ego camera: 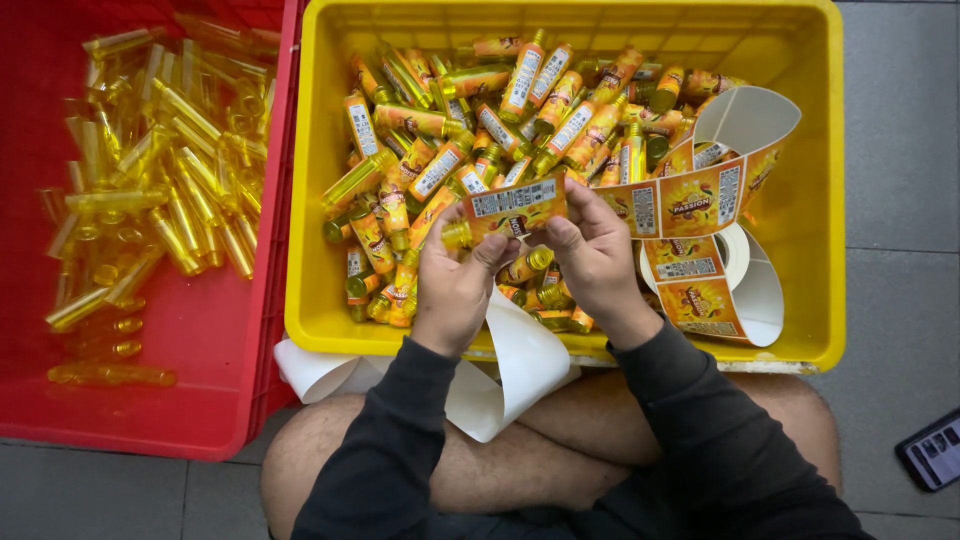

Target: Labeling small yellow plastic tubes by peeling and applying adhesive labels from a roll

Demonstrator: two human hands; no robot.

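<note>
Both hands meet over the near part of a yellow crate [815, 200]. My left hand [455, 285] and my right hand [590, 255] hold one small bottle [458, 234] of yellow liquid between them, with an orange label [515, 205] being pressed around it. The bottle lies sideways with its cap to the left. A strip of orange labels [700, 200] on white backing runs from the right hand to a roll [735, 255] in the crate's right part. Several labelled bottles [520, 110] fill the crate.
A red crate [215, 340] at the left holds several unlabelled yellow bottles [160, 170]. White backing paper [525, 360] hangs over the yellow crate's near rim onto my bare knees. A phone [932, 450] lies on the grey tiled floor at the right.
</note>
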